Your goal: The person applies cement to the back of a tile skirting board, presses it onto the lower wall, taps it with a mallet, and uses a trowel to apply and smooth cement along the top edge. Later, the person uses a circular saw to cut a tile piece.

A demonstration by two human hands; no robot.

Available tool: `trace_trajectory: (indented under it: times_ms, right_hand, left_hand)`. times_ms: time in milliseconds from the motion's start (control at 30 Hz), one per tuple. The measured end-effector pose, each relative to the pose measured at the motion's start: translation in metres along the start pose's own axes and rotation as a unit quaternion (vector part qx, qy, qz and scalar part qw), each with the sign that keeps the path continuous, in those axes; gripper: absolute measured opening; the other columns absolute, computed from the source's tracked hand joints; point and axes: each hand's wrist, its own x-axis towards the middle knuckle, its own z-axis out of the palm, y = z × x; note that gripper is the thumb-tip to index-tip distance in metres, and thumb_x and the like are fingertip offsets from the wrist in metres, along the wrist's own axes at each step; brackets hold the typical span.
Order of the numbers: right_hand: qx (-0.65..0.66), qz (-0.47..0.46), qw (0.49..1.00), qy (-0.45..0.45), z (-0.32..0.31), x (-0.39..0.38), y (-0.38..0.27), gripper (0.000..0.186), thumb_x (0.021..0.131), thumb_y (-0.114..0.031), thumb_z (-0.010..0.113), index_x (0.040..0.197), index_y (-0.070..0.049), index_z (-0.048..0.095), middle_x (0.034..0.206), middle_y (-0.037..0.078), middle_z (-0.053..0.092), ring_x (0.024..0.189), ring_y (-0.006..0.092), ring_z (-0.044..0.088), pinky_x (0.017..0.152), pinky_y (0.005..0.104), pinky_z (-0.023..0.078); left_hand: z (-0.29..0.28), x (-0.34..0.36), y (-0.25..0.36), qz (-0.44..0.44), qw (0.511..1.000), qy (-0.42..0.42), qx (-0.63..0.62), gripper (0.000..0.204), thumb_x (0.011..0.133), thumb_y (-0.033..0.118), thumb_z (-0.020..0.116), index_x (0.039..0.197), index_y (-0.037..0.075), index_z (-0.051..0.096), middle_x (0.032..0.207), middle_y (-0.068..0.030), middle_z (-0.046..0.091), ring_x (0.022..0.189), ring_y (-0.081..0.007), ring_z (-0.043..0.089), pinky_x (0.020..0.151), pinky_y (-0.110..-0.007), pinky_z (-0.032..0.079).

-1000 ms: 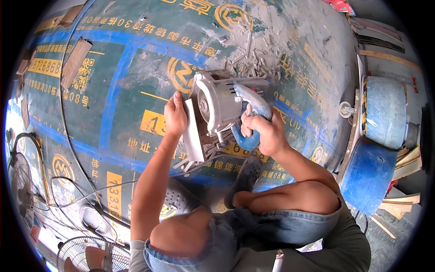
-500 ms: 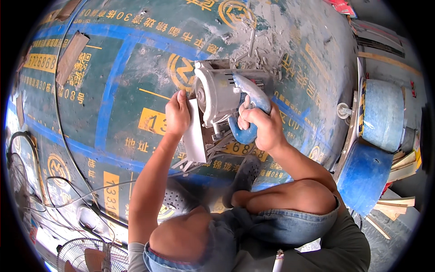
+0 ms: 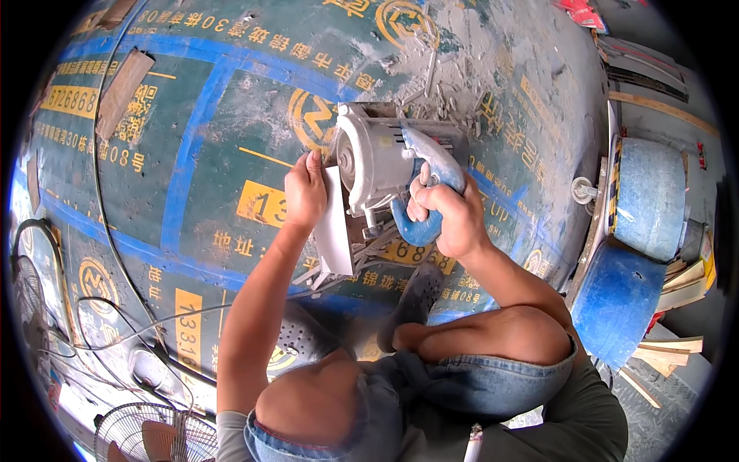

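Observation:
My right hand (image 3: pixel 453 212) is wrapped round the blue handle of a dusty, silver-grey power saw (image 3: pixel 385 158), a handheld cutter with a round housing at its left end. The saw sits low over the floor in front of my feet. Just left of it, my left hand (image 3: pixel 307 189) grips the far end of a narrow white tile strip (image 3: pixel 336 231), thumb along its edge. This strip lies lengthwise beside the saw's left side, close to its base. The blade itself is hidden from view.
Thin offcuts and pale dust (image 3: pixel 443 92) lie beyond the saw. A dark cable (image 3: pixel 104 202) crosses the printed green floor covering (image 3: pixel 254 108) at left. A fan (image 3: pixel 154 435) stands lower left. Two blue drums (image 3: pixel 623 296) and wood scraps (image 3: pixel 668 350) are at right. A lit cigarette (image 3: pixel 473 443) shows near the bottom.
The saw and my right hand have shifted very slightly to the right. My left hand and the white tile strip have also edged a little rightward.

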Motion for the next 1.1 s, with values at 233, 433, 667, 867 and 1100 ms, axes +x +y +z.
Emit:
trace_trajectory:
  times_ms: [233, 433, 667, 867, 1100]
  right_hand:
    - [0.008, -0.003, 1.0, 0.017, 0.0032, -0.0018, -0.0007, 0.011, 0.079, -0.004, 0.055, 0.089, -0.001, 0.053, 0.07, 0.007, 0.055, 0.063, 0.0135, 0.052, 0.063, 0.0302, 0.044]
    - [-0.002, 0.001, 1.0, 0.008, 0.0013, -0.0016, -0.0013, 0.014, 0.079, -0.003, 0.056, 0.093, -0.004, 0.054, 0.072, 0.005, 0.052, 0.062, 0.0144, 0.051, 0.064, 0.0329, 0.044]
    - [0.002, 0.006, 1.0, 0.002, 0.0002, -0.0029, -0.0009, 0.017, 0.079, -0.004, 0.056, 0.096, -0.006, 0.054, 0.073, 0.004, 0.051, 0.062, 0.0151, 0.05, 0.066, 0.0349, 0.045]
    - [-0.004, 0.007, 1.0, -0.003, 0.0006, -0.0035, -0.0025, 0.017, 0.079, -0.004, 0.055, 0.096, -0.006, 0.054, 0.073, 0.004, 0.051, 0.063, 0.0152, 0.05, 0.066, 0.0351, 0.044]
    - [-0.015, 0.012, 1.0, -0.002, 0.0, -0.0041, -0.0021, 0.018, 0.079, -0.004, 0.055, 0.096, -0.007, 0.055, 0.073, 0.004, 0.051, 0.063, 0.0151, 0.049, 0.066, 0.0348, 0.044]
  left_hand:
    - [-0.0017, -0.0004, 0.003, -0.017, 1.0, -0.009, 0.017, 0.044, 0.109, 0.033, 0.045, 0.091, -0.004, 0.061, 0.076, -0.0269, 0.06, 0.071, -0.0495, 0.053, 0.065, -0.046, 0.046]
    - [-0.0013, 0.0, 0.0031, 0.004, 1.0, -0.001, 0.018, 0.043, 0.109, 0.031, 0.045, 0.091, -0.004, 0.062, 0.077, -0.0275, 0.062, 0.073, -0.0503, 0.056, 0.066, -0.048, 0.046]
    - [-0.0023, -0.0005, 0.0044, -0.005, 1.0, -0.006, 0.028, 0.042, 0.109, 0.03, 0.045, 0.092, -0.004, 0.062, 0.078, -0.0281, 0.063, 0.076, -0.051, 0.058, 0.066, -0.049, 0.047]
    - [-0.0025, -0.0003, 0.0058, 0.004, 0.999, 0.0, 0.037, 0.042, 0.109, 0.03, 0.045, 0.094, -0.004, 0.063, 0.079, -0.028, 0.064, 0.078, -0.0516, 0.059, 0.067, -0.05, 0.047]
    - [-0.0018, 0.0001, 0.0043, -0.01, 0.999, -0.006, 0.031, 0.041, 0.108, 0.03, 0.045, 0.095, -0.004, 0.065, 0.081, -0.0278, 0.065, 0.08, -0.0511, 0.06, 0.068, -0.051, 0.048]
